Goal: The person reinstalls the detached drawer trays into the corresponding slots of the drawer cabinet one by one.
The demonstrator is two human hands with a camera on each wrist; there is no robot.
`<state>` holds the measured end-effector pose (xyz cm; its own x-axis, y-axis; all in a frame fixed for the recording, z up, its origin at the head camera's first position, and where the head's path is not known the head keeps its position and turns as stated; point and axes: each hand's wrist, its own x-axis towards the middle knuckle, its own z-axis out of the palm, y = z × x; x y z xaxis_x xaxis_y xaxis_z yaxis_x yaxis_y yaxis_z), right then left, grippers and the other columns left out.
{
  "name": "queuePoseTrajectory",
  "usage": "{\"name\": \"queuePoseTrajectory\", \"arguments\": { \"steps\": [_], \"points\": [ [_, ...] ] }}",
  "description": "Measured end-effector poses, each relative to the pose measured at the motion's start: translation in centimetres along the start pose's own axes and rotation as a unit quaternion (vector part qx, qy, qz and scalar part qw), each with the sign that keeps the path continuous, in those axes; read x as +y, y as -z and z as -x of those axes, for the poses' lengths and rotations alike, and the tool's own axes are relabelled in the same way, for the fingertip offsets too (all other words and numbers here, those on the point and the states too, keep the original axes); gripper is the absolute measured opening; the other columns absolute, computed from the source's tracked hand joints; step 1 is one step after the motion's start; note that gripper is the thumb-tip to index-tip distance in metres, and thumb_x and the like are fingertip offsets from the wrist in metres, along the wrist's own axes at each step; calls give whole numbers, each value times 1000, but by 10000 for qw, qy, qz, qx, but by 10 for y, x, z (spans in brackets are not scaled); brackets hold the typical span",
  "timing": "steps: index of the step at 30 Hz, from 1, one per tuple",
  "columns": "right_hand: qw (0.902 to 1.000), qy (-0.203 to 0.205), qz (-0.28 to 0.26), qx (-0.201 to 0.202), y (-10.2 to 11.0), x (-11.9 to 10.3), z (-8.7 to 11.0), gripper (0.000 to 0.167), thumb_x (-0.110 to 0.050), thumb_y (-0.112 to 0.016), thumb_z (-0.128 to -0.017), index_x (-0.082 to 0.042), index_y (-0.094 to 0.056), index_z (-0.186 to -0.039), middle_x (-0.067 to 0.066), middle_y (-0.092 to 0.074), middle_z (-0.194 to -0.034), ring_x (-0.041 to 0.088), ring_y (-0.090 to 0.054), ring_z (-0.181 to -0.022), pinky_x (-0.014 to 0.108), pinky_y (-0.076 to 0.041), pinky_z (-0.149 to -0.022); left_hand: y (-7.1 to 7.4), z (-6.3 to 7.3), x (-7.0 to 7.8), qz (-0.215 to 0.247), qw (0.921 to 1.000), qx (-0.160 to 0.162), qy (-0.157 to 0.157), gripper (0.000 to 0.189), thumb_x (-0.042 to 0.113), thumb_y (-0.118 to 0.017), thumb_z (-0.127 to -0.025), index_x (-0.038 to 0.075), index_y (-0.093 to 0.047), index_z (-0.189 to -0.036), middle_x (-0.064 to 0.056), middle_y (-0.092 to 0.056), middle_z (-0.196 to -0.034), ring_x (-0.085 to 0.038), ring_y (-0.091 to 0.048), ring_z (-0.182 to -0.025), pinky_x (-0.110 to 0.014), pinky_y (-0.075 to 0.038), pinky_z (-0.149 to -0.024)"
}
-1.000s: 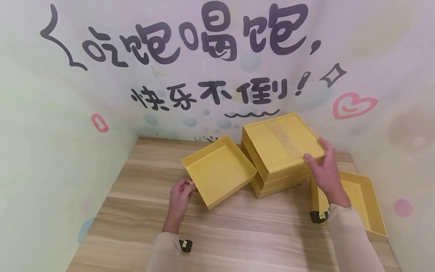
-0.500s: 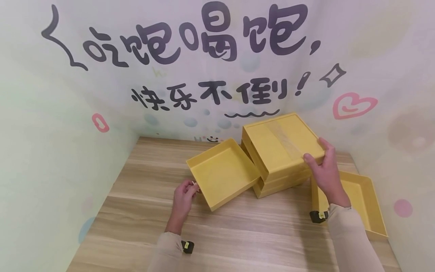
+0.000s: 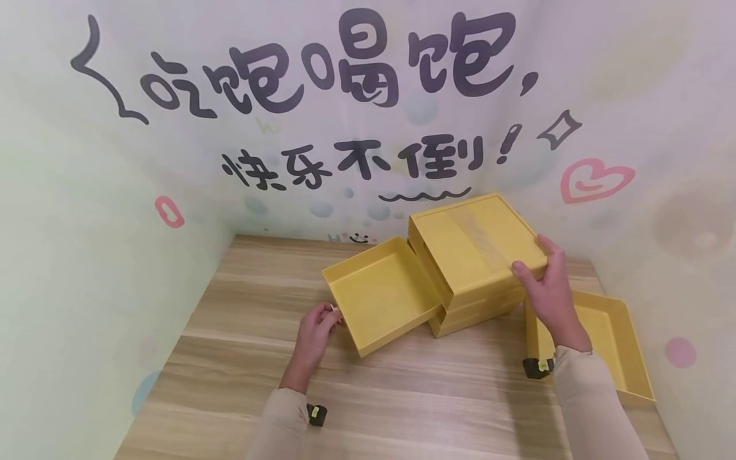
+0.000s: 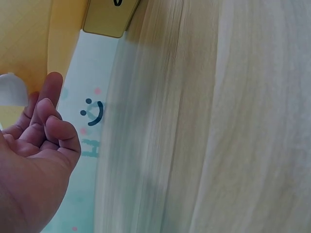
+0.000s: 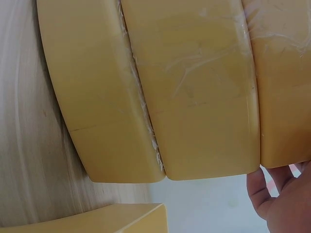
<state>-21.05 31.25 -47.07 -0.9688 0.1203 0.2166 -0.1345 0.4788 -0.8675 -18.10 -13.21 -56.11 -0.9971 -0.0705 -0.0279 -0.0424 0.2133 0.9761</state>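
A shallow yellow drawer [image 3: 382,300], bare inside, is held at its left side by my left hand [image 3: 315,332]; a small white knob [image 4: 13,91] shows by the fingers in the left wrist view. The drawer's right end meets the left, slotted side of a stacked yellow drawer cabinet [image 3: 477,249]; how far it sits inside is hard to tell. My right hand [image 3: 551,287] grips the cabinet's near right top corner, thumb on the top and fingers along the side. In the right wrist view the cabinet's stacked tiers [image 5: 194,97] fill most of the frame.
Another yellow drawer [image 3: 612,338] lies on the wood-grain table [image 3: 402,409] to the right, partly behind my right forearm. A strip of clear tape [image 3: 477,236] crosses the cabinet top. Printed cloth walls [image 3: 287,211] stand at the back and both sides.
My left hand and the drawer have shifted right, bringing the drawer closer to the cabinet. The right hand and the cabinet keep their place.
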Motion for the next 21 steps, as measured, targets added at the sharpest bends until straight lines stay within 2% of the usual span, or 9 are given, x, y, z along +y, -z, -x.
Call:
{"name": "queuePoseTrajectory", "arguments": {
  "steps": [3,9,15,17,21],
  "points": [
    [10000,1,-3,-4,0,0,0,77,-34,-60,-102,-18,-14,-162,17,-19,-166,30,-27,-144,22,-21,-116,-1,1,2,51,10000,11,-22,18,21,-60,-100,4,-63,-94,-15,-64,-80,-26,-58,-72,-28,-47,-65],
    [10000,15,7,16,0,2,0,77,-32,-60,-102,-17,-15,-162,16,-20,-166,28,-28,-143,17,-22,-113,-4,1,3,16,10000,-78,-25,16,20,-59,-100,4,-61,-96,-5,-60,-74,-19,-56,-67,-27,-46,-63],
    [10000,70,-6,1,0,2,-1,77,-31,-60,-102,-16,-15,-162,17,-20,-166,30,-27,-143,34,-22,-120,-7,1,0,82,9999,-130,-19,17,18,-57,-99,4,-58,-90,-12,-59,-73,-26,-54,-65,-28,-44,-59],
    [10000,65,9,-3,0,2,-1,77,-31,-60,-102,-16,-15,-162,17,-20,-166,29,-28,-142,30,-23,-119,-8,1,0,52,9999,-123,-44,17,18,-57,-99,5,-57,-87,-18,-60,-75,-28,-55,-66,-30,-45,-60],
    [9999,78,86,29,0,3,-1,76,-31,-60,-102,-18,-16,-162,18,-23,-164,25,-32,-137,14,-25,-107,-7,1,1,38,9999,-159,-40,17,18,-56,-98,6,-56,-85,-27,-60,-81,-28,-55,-68,-34,-48,-63]
  ]
}}
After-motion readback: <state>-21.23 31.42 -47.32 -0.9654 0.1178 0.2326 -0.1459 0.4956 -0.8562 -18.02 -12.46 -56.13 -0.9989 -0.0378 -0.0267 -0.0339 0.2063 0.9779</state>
